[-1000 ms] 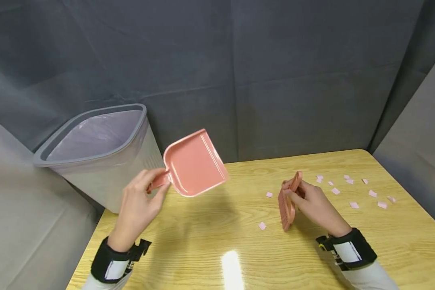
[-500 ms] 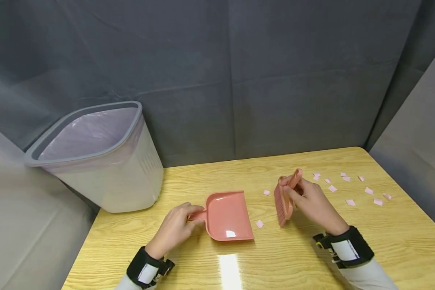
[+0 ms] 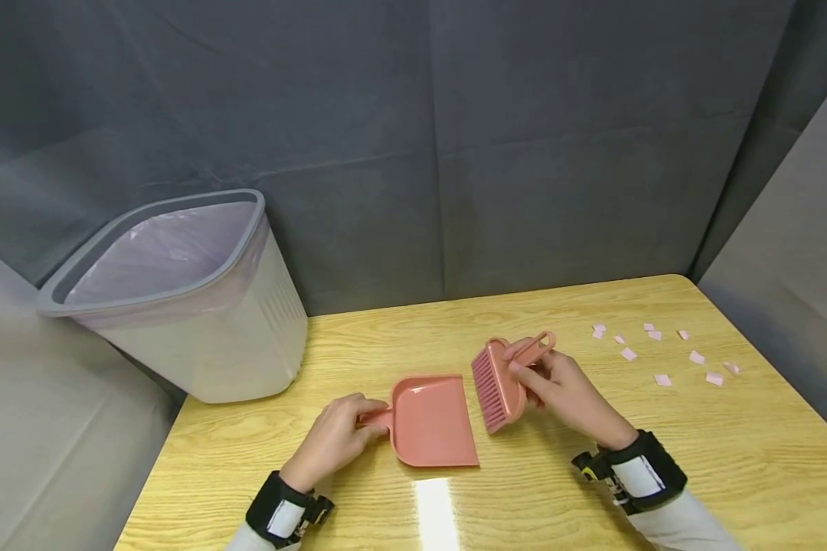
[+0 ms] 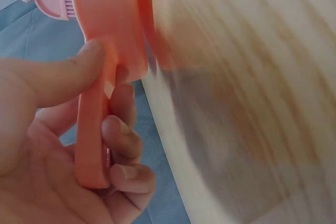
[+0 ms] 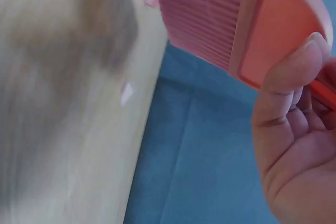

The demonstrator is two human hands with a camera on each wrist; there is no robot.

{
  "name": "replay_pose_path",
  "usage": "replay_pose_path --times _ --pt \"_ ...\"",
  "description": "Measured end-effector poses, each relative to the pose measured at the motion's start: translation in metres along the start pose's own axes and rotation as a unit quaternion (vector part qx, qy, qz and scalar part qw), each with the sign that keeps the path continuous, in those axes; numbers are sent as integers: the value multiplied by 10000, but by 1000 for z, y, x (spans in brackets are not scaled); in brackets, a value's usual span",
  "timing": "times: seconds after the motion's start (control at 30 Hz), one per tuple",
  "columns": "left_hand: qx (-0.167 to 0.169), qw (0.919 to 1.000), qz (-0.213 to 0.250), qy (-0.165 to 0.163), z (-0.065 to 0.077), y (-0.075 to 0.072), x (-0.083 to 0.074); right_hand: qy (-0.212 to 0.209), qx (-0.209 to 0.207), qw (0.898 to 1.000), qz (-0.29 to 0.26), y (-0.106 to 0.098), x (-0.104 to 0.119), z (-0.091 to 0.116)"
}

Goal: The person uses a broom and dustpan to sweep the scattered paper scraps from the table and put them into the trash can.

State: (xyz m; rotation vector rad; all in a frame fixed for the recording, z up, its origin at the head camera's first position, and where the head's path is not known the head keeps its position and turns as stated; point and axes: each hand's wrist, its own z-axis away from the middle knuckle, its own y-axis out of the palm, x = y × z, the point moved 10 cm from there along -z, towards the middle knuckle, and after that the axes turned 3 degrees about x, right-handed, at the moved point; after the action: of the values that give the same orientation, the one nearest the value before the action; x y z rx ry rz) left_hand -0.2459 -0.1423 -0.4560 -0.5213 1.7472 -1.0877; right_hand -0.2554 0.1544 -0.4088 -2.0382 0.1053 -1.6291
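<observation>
My left hand [image 3: 334, 440] grips the short handle of a coral-pink dustpan [image 3: 433, 421], whose flat open edge faces right, low over the wooden table. In the left wrist view the thumb lies on the handle [image 4: 93, 135] and the fingers curl round it. My right hand [image 3: 565, 390] holds a matching pink hand brush [image 3: 499, 383] just right of the dustpan's edge. Its bristles [image 5: 202, 11] point toward the dustpan and downward, and the thumb presses on the brush's back in the right wrist view. The brush covers the table spot right beside the pan.
Several small pink paper scraps [image 3: 629, 354] lie scattered over the right side of the table [image 3: 565, 490]. A light waste bin [image 3: 248, 352] with a grey rim and a plastic liner stands at the left back. Dark cloth [image 3: 344, 229] hangs behind the table.
The left hand has lowered the dustpan from mid-air beside the bin to the table, moving right. The right hand has swung the brush left toward the pan, over where two scraps lay.
</observation>
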Motion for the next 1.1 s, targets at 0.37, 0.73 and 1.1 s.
replay_pose_path --times 0.37,0.73,1.1 --pt "131 9999 27 -71 -1 7 3 84 -469 9983 341 -10 -5 0" --pt "151 9998 -14 -100 -3 10 0 -785 -1542 9770 1244 -32 12 3" --pt "106 9999 125 37 -4 12 -6 -1322 -1321 9352 3008 -7 12 1"
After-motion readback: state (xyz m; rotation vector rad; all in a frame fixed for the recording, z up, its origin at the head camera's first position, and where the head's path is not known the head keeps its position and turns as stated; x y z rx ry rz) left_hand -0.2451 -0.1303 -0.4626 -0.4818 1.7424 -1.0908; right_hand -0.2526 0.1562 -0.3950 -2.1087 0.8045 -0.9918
